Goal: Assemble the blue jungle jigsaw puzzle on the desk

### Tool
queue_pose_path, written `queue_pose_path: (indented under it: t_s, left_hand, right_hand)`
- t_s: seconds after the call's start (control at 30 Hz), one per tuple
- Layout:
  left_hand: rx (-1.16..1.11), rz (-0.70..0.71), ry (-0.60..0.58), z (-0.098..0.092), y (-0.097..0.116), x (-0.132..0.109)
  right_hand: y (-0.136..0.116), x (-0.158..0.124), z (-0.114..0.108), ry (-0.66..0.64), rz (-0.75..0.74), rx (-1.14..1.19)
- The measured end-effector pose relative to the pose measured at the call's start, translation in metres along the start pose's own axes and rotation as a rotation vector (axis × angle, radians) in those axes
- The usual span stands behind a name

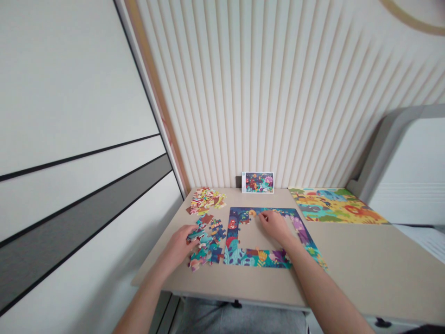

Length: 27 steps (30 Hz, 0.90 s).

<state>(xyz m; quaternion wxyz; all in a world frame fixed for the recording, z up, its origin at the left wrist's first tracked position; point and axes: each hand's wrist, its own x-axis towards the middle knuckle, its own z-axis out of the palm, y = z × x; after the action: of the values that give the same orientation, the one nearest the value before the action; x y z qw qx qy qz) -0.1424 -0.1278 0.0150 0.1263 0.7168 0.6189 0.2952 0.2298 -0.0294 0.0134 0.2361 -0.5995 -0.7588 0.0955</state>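
Observation:
A jigsaw puzzle [243,257] lies on the table with its border joined into a frame and its middle open, apart from a few inner pieces at the upper left. My right hand [274,226] reaches over its upper edge, fingertips pinched together; whatever is between them is hidden. At the left, my left hand [182,243] rests at a heap of loose puzzle pieces [212,241], mostly teal and dark blue. Its thumb and fingers curl around teal pieces at the heap's left side.
Behind the puzzle a small picture card [259,183] stands against the ribbed wall. Another pile of red and yellow pieces [206,199] sits at the back left. A finished animal puzzle [333,206] lies at the right, near a large white-and-grey object [410,162]. The table's front edge [239,299] runs close to me.

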Motion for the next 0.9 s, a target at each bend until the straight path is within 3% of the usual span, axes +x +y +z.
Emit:
queue_pose_path:
  t_s: [0.17,0.37,0.57,0.7,0.9]
  left_hand:
    - [-0.017,0.054,0.028,0.001,0.010,0.001]
    - [-0.046,0.071,-0.082,0.017,0.024,-0.002]
    - [-0.033,0.086,-0.097,0.022,0.027,-0.006]
    - [0.003,0.077,-0.095,0.015,0.019,-0.007]
    - [0.022,-0.044,-0.135,-0.002,-0.010,-0.007]
  right_hand:
    - [0.001,0.000,0.002,0.001,-0.004,0.010]
    - [0.003,0.000,0.003,0.007,-0.025,0.008]
    - [0.003,0.000,0.004,0.005,-0.046,0.006]
    - [0.004,0.000,0.005,0.005,-0.057,0.007]
    - [0.003,0.000,0.005,-0.004,-0.026,0.012]
